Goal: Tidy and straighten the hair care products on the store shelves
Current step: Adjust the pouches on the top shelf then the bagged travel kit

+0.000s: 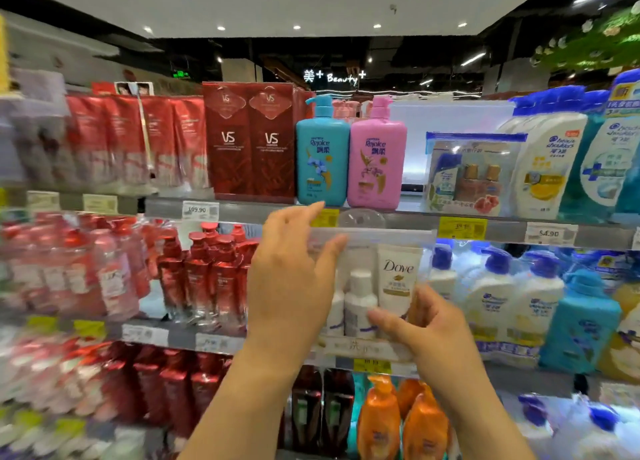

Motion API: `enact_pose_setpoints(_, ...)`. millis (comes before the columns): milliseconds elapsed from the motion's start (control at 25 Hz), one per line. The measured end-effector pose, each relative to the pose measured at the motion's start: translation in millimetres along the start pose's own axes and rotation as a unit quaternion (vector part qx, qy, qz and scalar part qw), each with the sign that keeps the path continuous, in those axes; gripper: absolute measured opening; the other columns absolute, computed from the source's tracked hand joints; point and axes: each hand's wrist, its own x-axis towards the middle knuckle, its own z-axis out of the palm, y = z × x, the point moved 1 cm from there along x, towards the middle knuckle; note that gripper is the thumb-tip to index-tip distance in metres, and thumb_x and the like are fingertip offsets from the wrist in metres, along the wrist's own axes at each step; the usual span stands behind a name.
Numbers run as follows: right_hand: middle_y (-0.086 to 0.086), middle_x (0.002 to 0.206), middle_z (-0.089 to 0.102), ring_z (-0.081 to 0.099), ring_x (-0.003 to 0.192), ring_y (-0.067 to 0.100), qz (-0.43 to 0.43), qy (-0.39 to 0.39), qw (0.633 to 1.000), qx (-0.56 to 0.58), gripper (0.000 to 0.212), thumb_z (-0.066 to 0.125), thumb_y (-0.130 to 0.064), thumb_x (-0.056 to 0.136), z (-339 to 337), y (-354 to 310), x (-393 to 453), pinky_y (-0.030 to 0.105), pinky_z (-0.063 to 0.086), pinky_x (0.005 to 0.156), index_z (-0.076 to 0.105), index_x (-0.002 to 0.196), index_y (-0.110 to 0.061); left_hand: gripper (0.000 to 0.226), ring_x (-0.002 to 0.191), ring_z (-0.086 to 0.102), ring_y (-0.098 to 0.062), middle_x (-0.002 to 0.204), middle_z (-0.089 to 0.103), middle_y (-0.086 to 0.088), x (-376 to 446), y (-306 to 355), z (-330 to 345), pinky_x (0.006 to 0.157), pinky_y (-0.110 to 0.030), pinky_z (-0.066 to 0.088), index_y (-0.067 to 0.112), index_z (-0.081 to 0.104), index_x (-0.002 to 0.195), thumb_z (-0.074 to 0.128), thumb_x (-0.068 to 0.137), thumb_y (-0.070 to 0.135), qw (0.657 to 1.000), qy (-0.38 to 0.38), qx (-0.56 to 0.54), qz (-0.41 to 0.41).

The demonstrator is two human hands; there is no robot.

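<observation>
Store aisle, ceiling spotlights, three shelf tiers in view; left third of frame blurred. Top shelf edge [398,217] runs across mid-frame with price tags. On it: two dark red VS boxes [251,141] at 11 o'clock from the hands, then a teal Rejoice bottle [322,158] touching a pink Rejoice bottle [377,158] at 12 o'clock. Open gap to the right of the pink bottle, then a clear travel kit pouch [474,175] at 1 o'clock, with white Head & Shoulders bottles [543,169] beyond it.

Task item: clear Dove travel pouch [377,286], upright, held in front of the middle tier, its top edge overlapping the upper shelf strip. Inside: a Dove tube and small white bottles.

Left hand [294,279]: fingers up, thumb across the pouch's upper left face, gripping that side. Right hand [426,324]: fingers curled on the lower right corner, pinching it. Both forearms rise from 6 o'clock.

Obstructions: red pump bottles [211,279] just beside the left hand at 9 o'clock; white pump bottles [491,286] close at 3 o'clock. Orange bottles [381,421] on the tier below, between the forearms. What stands directly behind the pouch is hidden.
</observation>
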Motion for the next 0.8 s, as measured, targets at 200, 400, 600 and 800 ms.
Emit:
enact_pose_setpoints(200, -0.004, 0.101, 0.079, 0.076, 0.092, 0.016, 0.004, -0.06, 0.997, 0.055, 0.035, 0.083, -0.043, 0.065, 59, -5, -29, 0.033, 0.063, 0.075, 0.074, 0.099, -0.04, 0.071, 0.102, 0.058, -0.006, 0.118, 0.059, 0.018, -54, -22, -78, 0.082, -0.024, 0.047, 0.034, 0.048, 0.138, 0.05, 0.079, 0.072, 0.976, -0.059, 0.076, -0.196)
enact_pose_setpoints(400, -0.001, 0.103, 0.079, 0.076, 0.094, 0.02, -0.001, -0.137, 0.985, 0.102, 0.033, 0.085, -0.039, 0.07, 168, -22, -42, 0.033, 0.062, 0.073, 0.075, 0.102, -0.036, 0.085, 0.094, 0.059, 0.006, 0.1, 0.064, 0.028, -78, -67, -188, 0.08, -0.026, 0.055, 0.038, 0.061, 0.125, 0.039, 0.064, 0.093, 0.955, -0.032, 0.09, -0.282)
enact_pose_setpoints(600, 0.005, 0.102, 0.079, 0.077, 0.09, 0.027, -0.001, -0.203, 0.968, 0.146, 0.031, 0.084, -0.028, 0.073, 285, -40, -57, 0.036, 0.063, 0.069, 0.075, 0.103, -0.029, 0.084, 0.088, 0.048, 0.03, 0.083, 0.054, 0.041, -88, -116, -286, 0.06, 0.0, 0.04, 0.034, 0.062, 0.125, 0.04, 0.065, 0.088, 0.951, 0.019, 0.099, -0.293)
enact_pose_setpoints(800, 0.016, 0.091, 0.078, 0.073, 0.07, 0.047, 0.003, -0.268, 0.95, 0.163, 0.038, 0.085, -0.046, 0.067, 473, -64, -86, 0.061, 0.057, 0.058, 0.073, 0.099, -0.029, 0.07, 0.083, 0.057, 0.018, 0.079, 0.059, 0.038, -83, -202, -446, 0.065, -0.008, 0.046, 0.034, 0.067, 0.112, 0.038, 0.072, 0.083, 0.944, 0.085, 0.176, -0.267)
